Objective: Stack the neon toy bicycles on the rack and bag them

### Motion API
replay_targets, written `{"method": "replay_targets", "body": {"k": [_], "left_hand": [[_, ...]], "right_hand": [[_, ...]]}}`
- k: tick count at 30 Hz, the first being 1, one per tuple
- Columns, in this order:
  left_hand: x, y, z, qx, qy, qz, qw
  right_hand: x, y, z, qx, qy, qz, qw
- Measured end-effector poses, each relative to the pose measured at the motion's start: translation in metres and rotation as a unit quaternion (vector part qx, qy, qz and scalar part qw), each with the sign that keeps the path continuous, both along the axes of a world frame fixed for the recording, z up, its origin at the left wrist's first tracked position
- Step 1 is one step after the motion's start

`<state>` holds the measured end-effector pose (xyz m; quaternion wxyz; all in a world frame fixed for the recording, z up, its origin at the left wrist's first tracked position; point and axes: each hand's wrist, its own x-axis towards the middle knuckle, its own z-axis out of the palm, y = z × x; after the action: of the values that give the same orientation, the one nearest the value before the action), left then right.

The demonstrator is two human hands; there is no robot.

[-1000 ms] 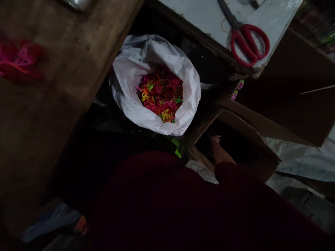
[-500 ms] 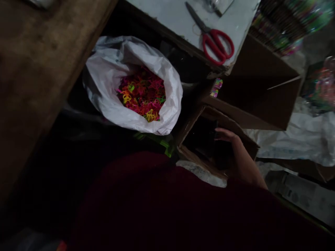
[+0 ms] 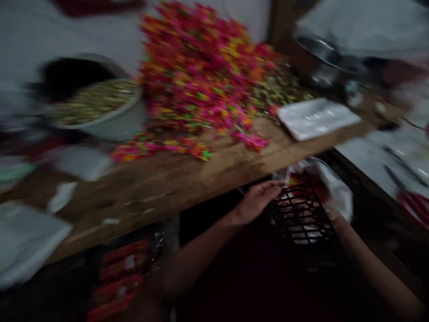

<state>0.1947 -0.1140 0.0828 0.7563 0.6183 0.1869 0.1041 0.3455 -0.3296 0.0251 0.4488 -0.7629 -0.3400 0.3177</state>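
A black lattice basket (image 3: 301,214) is held up between both hands, below the edge of the wooden table. My left hand (image 3: 259,199) grips its left rim with the fingertips. At its right side, my right hand (image 3: 333,217) holds on, with some fingers showing through the lattice. Behind the basket is the white sack (image 3: 343,197) with red and yellow pieces inside. The picture is dark and smeared by motion, so the basket's contents cannot be made out.
On the wooden table (image 3: 221,172) lie a heap of bright small pieces (image 3: 204,71), a bowl of greenish pieces (image 3: 114,118), a white tray (image 3: 318,117) and a metal bowl (image 3: 318,58). Red scissors (image 3: 415,203) lie at the right. Red packets (image 3: 122,268) are below the table.
The view has swung left to the wooden table. My right hand has come out of the cardboard box and now holds the black basket. My left hand has come into view, also on the basket.
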Motion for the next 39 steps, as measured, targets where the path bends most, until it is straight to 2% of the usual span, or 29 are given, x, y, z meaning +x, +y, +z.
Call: {"method": "replay_targets", "body": {"k": [1,3,4,6,9,11,14,16,18,21,23,26,29,31,34,36,39], "left_hand": [[-0.002,0.010,-0.001,-0.045,-0.019,0.055,0.997],[-0.007,0.038,-0.006,-0.044,-0.045,0.184,0.981],[-0.013,0.054,-0.009,-0.038,-0.055,0.243,0.968],[-0.033,0.085,-0.014,-0.036,-0.066,0.337,0.938],[-0.066,0.120,-0.018,-0.035,-0.048,0.412,0.909],[-0.084,0.139,-0.017,-0.040,-0.022,0.436,0.899],[-0.102,0.171,-0.011,-0.040,0.016,0.449,0.892],[-0.113,0.199,-0.007,-0.026,0.036,0.454,0.890],[-0.124,0.229,-0.007,0.001,0.059,0.460,0.886],[-0.141,0.268,-0.015,0.065,0.108,0.467,0.875],[-0.148,0.286,-0.025,0.122,0.140,0.474,0.861],[-0.146,0.296,-0.041,0.219,0.180,0.487,0.826],[-0.137,0.295,-0.051,0.303,0.212,0.483,0.793],[-0.135,0.294,-0.054,0.346,0.226,0.474,0.778],[-0.143,0.294,-0.053,0.378,0.236,0.467,0.764],[-0.154,0.290,-0.048,0.396,0.236,0.471,0.752],[-0.171,0.265,-0.039,0.460,0.211,0.447,0.738]], "right_hand": [[0.007,0.036,0.011,0.018,0.070,0.062,0.995],[0.008,0.097,0.033,0.016,0.180,0.141,0.973],[0.003,0.122,0.042,0.010,0.194,0.160,0.968],[-0.017,0.162,0.054,0.028,0.131,0.173,0.976],[-0.061,0.208,0.052,0.109,0.007,0.160,0.981],[-0.092,0.238,0.042,0.146,-0.050,0.123,0.980],[-0.128,0.283,0.031,0.168,-0.046,0.120,0.977],[-0.140,0.312,0.029,0.183,-0.045,0.129,0.974],[-0.138,0.343,0.030,0.173,-0.079,0.177,0.966],[-0.114,0.397,0.036,0.106,-0.221,0.249,0.937],[-0.096,0.439,0.042,0.085,-0.319,0.216,0.919],[-0.087,0.509,0.048,0.063,-0.382,0.202,0.899],[-0.105,0.564,0.041,0.012,-0.450,0.250,0.857],[-0.120,0.585,0.031,0.002,-0.470,0.280,0.837],[-0.122,0.591,0.023,0.007,-0.458,0.258,0.851],[-0.107,0.580,0.032,0.028,-0.430,0.234,0.872],[-0.073,0.544,0.064,0.100,-0.358,0.217,0.903]]}}
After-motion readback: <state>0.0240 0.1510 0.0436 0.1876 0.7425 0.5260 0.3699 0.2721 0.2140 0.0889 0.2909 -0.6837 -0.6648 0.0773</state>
